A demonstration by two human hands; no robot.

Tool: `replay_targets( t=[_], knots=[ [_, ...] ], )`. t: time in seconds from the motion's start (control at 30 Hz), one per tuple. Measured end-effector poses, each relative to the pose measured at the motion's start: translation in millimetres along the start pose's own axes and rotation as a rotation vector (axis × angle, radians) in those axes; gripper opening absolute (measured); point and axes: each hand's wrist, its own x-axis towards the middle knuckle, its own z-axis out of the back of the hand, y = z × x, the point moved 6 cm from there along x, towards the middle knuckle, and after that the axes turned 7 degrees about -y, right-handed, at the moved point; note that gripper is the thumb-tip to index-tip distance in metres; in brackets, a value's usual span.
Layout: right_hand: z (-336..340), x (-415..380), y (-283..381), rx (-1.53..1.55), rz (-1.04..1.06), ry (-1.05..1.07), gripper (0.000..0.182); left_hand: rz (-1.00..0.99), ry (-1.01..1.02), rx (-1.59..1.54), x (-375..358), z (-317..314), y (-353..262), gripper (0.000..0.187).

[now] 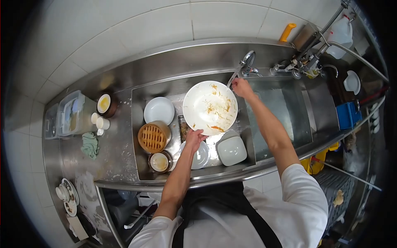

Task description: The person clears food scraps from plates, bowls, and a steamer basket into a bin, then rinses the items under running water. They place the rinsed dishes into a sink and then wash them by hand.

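Observation:
A large round white plate (202, 99), smeared with orange and brown food scraps, is tilted over the left sink basin. My left hand (194, 139) grips its lower rim, fingers closed around the edge. My right hand (241, 87) is by the plate's upper right rim, its fingers curled beside a pale streak that runs down from the tap (248, 60); whether it grips something there I cannot make out. Below lie a white round dish (159, 110), a bamboo steamer (154, 137), a small brown-rimmed bowl (159, 162), a white square dish (231, 151) and another plate (201, 155).
Water fills the right basin (279, 111). On the left counter are a plastic tub (76, 112), white cups (102, 123), a bowl with yellow contents (105, 104) and a green cloth (89, 145). Pipes (297, 62) and a blue container (348, 115) stand right.

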Motion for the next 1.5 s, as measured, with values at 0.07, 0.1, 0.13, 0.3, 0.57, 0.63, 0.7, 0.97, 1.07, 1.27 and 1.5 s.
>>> replay_targets(
  t=[0.07,0.1,0.13,0.3,0.57,0.63,0.7,0.97,1.07,1.27,1.5],
  knots=[
    [14,-7,11,-0.036,0.108,-0.132,0.014,0.0,-0.002,0.002,12,-19,3,0.036],
    [11,-11,10,-0.012,0.169,-0.107,0.014,-0.002,0.003,0.004,13,-28,3,0.036],
    [8,-10,10,0.011,0.234,-0.081,0.013,-0.007,0.007,0.003,15,-35,1,0.036],
    [-10,-2,-24,0.297,-0.223,0.151,0.032,-0.005,0.01,-0.046,26,-33,5,0.035],
    [-38,-31,-1,0.581,-0.154,0.197,0.023,-0.119,-0.119,0.179,58,14,-5,0.05],
    [-30,-39,24,0.472,-0.134,0.061,0.023,-0.121,-0.184,0.075,47,16,-20,0.065],
    [-23,-43,30,0.421,-0.168,-0.018,0.024,-0.052,-0.184,0.063,45,18,-23,0.101],
    [-66,-99,-40,0.716,-0.568,0.035,0.03,0.047,0.164,-0.451,44,-21,-12,0.056],
    [-43,-104,-18,0.002,-0.416,0.089,0.037,0.11,0.185,-0.472,53,-21,-10,0.053],
    [-85,-83,72,-0.155,0.256,-0.235,0.029,0.013,0.134,-0.634,28,-51,-6,0.051],
    [-131,-122,62,-0.045,0.22,0.193,0.02,-0.075,0.063,-0.693,36,-9,-40,0.057]
  ],
)
